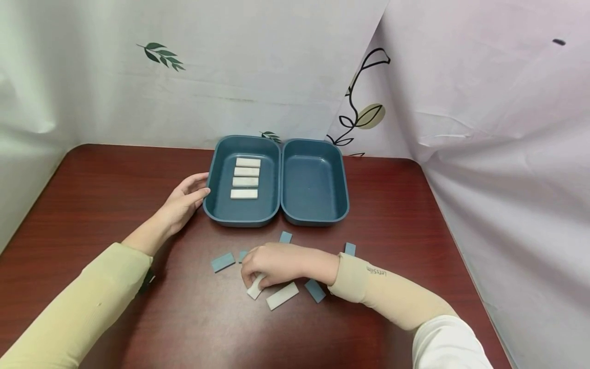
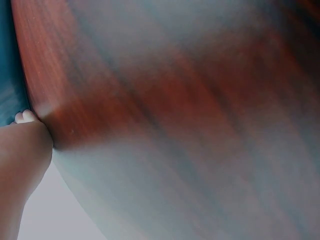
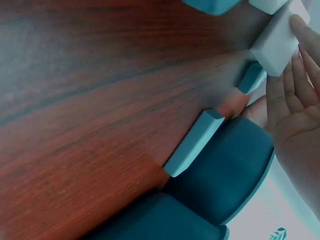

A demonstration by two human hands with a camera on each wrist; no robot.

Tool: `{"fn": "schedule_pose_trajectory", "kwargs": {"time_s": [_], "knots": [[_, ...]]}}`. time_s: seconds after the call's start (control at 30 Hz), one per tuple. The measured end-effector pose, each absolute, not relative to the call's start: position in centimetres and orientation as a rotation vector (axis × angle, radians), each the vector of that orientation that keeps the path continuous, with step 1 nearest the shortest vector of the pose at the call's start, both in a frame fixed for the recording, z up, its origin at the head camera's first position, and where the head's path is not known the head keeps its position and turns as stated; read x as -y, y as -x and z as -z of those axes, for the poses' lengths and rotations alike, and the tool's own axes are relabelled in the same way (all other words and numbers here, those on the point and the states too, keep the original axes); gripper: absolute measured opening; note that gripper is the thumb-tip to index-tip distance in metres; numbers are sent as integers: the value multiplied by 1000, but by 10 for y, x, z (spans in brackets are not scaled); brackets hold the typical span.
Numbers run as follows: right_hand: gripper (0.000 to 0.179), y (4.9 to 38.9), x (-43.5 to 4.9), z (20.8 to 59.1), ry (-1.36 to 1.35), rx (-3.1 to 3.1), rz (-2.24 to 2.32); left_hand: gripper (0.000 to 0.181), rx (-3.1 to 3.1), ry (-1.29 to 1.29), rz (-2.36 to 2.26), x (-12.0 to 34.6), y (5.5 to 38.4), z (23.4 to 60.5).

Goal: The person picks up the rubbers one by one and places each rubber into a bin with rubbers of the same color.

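My right hand [image 1: 278, 264] pinches a small white rectangular block [image 1: 255, 288] between thumb and fingers, low over the table. In the right wrist view the same white block [image 3: 281, 42] sits tilted in the fingers. Just beside it on the table lies another white block [image 1: 282, 296]. My left hand [image 1: 182, 205] rests against the outer left side of the left blue tray [image 1: 241, 220], its fingertips touching the wall. Inside that tray several white blocks [image 1: 246, 182] lie in a column. The right blue tray [image 1: 315, 187] stands against it with nothing inside.
Several blue-grey blocks lie scattered about the right hand, among them a left one [image 1: 223, 262], one near the trays [image 1: 286, 237], one by the forearm [image 1: 315, 290] and one farther right [image 1: 350, 249]. A white curtain [image 1: 258, 66] hangs behind the brown table [image 1: 138, 169].
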State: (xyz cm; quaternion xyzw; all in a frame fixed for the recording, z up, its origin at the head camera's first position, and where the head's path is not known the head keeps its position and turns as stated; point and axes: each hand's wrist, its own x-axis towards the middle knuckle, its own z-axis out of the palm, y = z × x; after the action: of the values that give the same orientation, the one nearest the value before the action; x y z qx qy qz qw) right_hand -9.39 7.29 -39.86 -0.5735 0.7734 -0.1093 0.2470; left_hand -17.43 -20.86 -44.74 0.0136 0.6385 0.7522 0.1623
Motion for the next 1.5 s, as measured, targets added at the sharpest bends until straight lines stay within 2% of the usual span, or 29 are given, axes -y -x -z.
{"fn": "schedule_pose_trajectory", "kwargs": {"time_s": [0.37, 1.1, 1.5], "knots": [[11, 106, -65, 379, 1571, -2160, 364, 42, -1849, -42, -2114, 208, 174, 445], [14, 162, -56, 336, 1397, -2301, 719, 41, -1812, -35, -2156, 209, 173, 446], [15, 185, -55, 345, 1244, -2404, 760, 41, -1808, -51, -2148, 210, 173, 446]]}}
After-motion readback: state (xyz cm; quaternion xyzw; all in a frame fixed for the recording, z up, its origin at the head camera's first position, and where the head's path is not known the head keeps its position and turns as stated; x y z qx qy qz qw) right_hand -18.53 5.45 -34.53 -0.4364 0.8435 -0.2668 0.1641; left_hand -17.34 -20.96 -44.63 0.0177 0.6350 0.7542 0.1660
